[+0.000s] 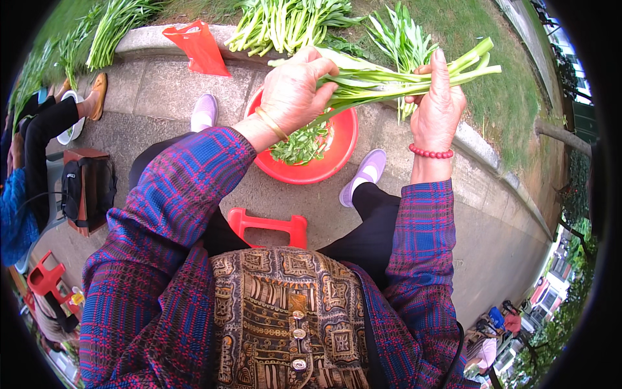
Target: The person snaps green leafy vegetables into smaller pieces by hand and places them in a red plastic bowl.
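A bunch of long-leaved greens point(379, 85) with pale green stems stretches level between my two hands, above the ground. My left hand point(294, 90) grips its leafy end, thumb and fingers pinched together. Around the stems is my right hand point(440, 104), its thumb pointing up and the cut ends sticking out past it to the right. Below my left hand stands a red plastic basin point(316, 179), partly hidden by that hand and wrist. Loose torn leaves point(301, 146) lie in the basin.
A large pile of greens point(286, 24) and a smaller bunch point(401, 41) lie along the stone kerb point(476, 141). A red plastic bag point(199, 48) hangs over it. Close before me is a red plastic stool point(267, 221). At left, a seated person point(36, 160) has a white bucket point(73, 129).
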